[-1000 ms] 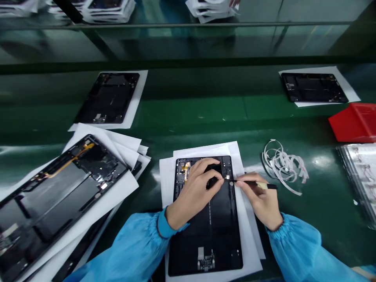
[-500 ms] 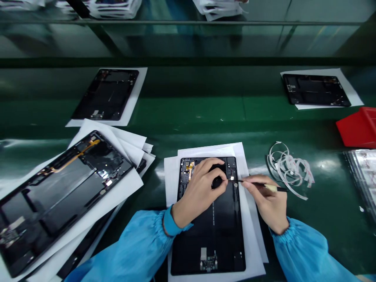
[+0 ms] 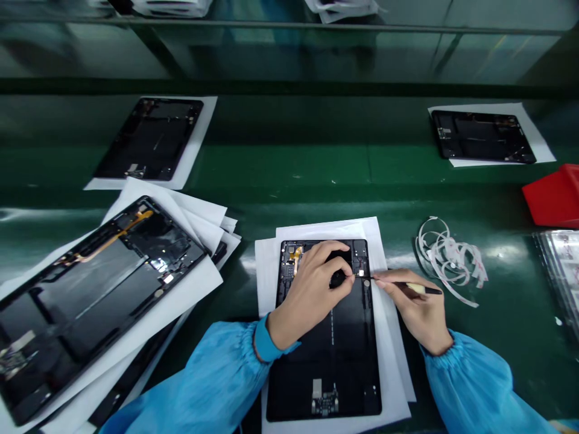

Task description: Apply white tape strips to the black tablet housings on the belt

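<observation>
A black tablet housing with its inner parts exposed lies on white sheets in front of me. My left hand rests over its upper part. Thumb and index finger are pinched together by a small connector at the upper right; whatever is between them is too small to make out. From the right, my right hand grips a slim, pointed black tool with a cream-coloured section. The tool's tip reaches the housing's right edge, close to my left fingertips. My left palm hides part of the housing.
At left, another opened tablet lies aslant on a stack of paper and devices. Further back on the green bench are two more tablets. Curled white strips lie right of my work, with a red bin beyond.
The view has shifted slightly. Both hands keep the same grip and position at the housing's upper right edge, with hardly any motion of the tool.
</observation>
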Available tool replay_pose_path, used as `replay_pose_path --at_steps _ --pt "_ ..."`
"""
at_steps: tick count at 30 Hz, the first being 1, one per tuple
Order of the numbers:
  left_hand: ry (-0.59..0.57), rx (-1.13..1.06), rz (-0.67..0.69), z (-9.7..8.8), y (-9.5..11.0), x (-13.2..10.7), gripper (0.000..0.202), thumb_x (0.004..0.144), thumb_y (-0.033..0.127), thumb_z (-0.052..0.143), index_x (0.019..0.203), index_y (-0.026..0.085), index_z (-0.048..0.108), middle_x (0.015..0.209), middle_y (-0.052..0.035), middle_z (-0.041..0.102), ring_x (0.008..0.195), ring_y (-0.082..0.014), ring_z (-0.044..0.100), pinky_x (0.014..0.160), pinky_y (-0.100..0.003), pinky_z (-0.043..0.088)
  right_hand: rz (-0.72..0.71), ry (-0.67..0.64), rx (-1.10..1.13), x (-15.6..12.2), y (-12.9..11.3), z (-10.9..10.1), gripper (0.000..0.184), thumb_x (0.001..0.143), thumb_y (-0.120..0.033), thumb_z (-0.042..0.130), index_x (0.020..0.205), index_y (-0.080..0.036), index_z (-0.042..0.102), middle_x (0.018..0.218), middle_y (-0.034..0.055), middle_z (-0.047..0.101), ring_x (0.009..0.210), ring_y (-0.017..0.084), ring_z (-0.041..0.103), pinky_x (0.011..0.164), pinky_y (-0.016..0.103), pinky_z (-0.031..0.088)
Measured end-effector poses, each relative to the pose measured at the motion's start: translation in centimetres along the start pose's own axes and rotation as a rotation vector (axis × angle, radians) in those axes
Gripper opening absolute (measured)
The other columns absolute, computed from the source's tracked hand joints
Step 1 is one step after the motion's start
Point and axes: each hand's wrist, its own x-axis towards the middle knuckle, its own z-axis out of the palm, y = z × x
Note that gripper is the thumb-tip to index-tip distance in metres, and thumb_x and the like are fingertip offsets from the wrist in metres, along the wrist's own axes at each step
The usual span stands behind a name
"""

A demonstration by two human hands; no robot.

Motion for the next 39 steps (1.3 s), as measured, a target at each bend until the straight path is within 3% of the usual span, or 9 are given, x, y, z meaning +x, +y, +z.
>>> replay_pose_path --at_steps 11,16,20,22,26,29,32,35,39 --pt "-0.008 -0.061 -0.020 0.0 0.3 0.2 0.014 0.082 0.009 0.066 0.076 0.020 0.063 0.122 -0.0044 0.059 0.116 -0.0281 0.053 0.098 -0.048 0.040 0.000 0.065 -0.072 -0.6 0.4 -0.4 0.005 0.084 -0.027 0.073 0.083 -0.023 0.075 0.087 0.0054 0.076 0.083 0.024 0.071 0.075 0.038 0.058" --pt "0.044 -0.130 0.022 -1.1 0.3 -0.2 0.013 0.084 0.011 0.065 0.090 0.022 0.063 0.121 -0.0048 0.058 0.117 -0.0235 0.055 0.100 -0.041 0.043 -0.075 0.122 0.020 0.5 -1.4 -0.6 0.033 0.102 -0.035 0.042 0.086 -0.021 0.068 0.092 0.0073 0.071 0.094 0.023 0.067 0.086 0.040 0.053" --pt "0.207 -0.234 -0.058 -3.6 0.1 -3.7 0.007 0.092 0.021 0.057 0.089 0.023 0.062 0.114 -0.0054 0.061 0.113 -0.0214 0.058 0.099 -0.037 0.045 -0.157 -0.124 -0.317 1.6 -4.3 1.6 0.027 0.101 -0.029 0.039 0.102 -0.022 0.065 0.104 0.0090 0.065 0.088 0.020 0.065 0.078 0.034 0.053" --pt "0.207 -0.252 -0.126 -4.3 -0.2 -6.4 0.008 0.092 0.023 0.057 0.088 0.023 0.063 0.110 -0.0056 0.062 0.109 -0.0215 0.060 0.095 -0.035 0.047 -0.173 -0.290 -0.569 2.0 -5.1 3.3 0.024 0.099 -0.027 0.042 0.113 -0.023 0.062 0.109 0.0088 0.061 0.084 0.020 0.065 0.072 0.033 0.053" --pt "0.132 -0.270 -0.236 -3.7 -0.4 -11.7 0.010 0.093 0.026 0.056 0.086 0.023 0.064 0.109 -0.0066 0.063 0.106 -0.0211 0.062 0.089 -0.032 0.050 -0.139 -0.483 -0.882 3.0 -4.8 5.8 0.014 0.095 -0.026 0.053 0.108 -0.021 0.059 0.108 0.0059 0.056 0.079 0.019 0.065 0.062 0.030 0.051" --pt "0.090 -0.315 -0.280 -2.5 0.5 -13.8 0.012 0.093 0.028 0.056 0.087 0.023 0.065 0.110 -0.0075 0.063 0.104 -0.0212 0.062 0.091 -0.032 0.049 -0.152 -0.480 -0.887 3.2 -4.8 5.8 0.005 0.095 -0.022 0.055 0.098 -0.020 0.058 0.103 0.0046 0.056 0.080 0.019 0.065 0.064 0.030 0.052" --pt "0.034 -0.510 -0.318 -1.6 2.0 -14.4 0.018 0.095 0.034 0.055 0.092 0.022 0.068 0.102 -0.0076 0.066 0.094 -0.0198 0.064 0.086 -0.030 0.050 -0.243 -0.382 -0.754 1.3 -6.6 4.3 0.004 0.096 -0.022 0.053 0.094 -0.021 0.056 0.098 0.0042 0.058 0.082 0.018 0.066 0.067 0.029 0.053" --pt "-0.063 -0.850 -0.378 -1.2 3.6 -14.4 0.036 0.096 0.050 0.052 0.102 0.020 0.070 0.091 -0.0084 0.071 0.081 -0.0184 0.066 0.076 -0.028 0.053 -0.409 -0.384 -0.636 -2.9 -9.5 2.4 0.018 0.101 -0.023 0.041 0.096 -0.022 0.059 0.094 0.0048 0.062 0.075 0.016 0.067 0.064 0.026 0.054" --pt "-0.064 -1.116 -0.465 -0.7 4.8 -14.9 0.051 0.085 0.062 0.062 0.104 0.015 0.073 0.089 -0.0115 0.073 0.081 -0.0216 0.068 0.078 -0.032 0.055 -0.642 -0.382 -0.758 -8.9 -11.4 1.2 0.031 0.099 -0.011 0.038 0.093 -0.020 0.067 0.078 0.0026 0.069 0.060 0.014 0.067 0.057 0.024 0.052"
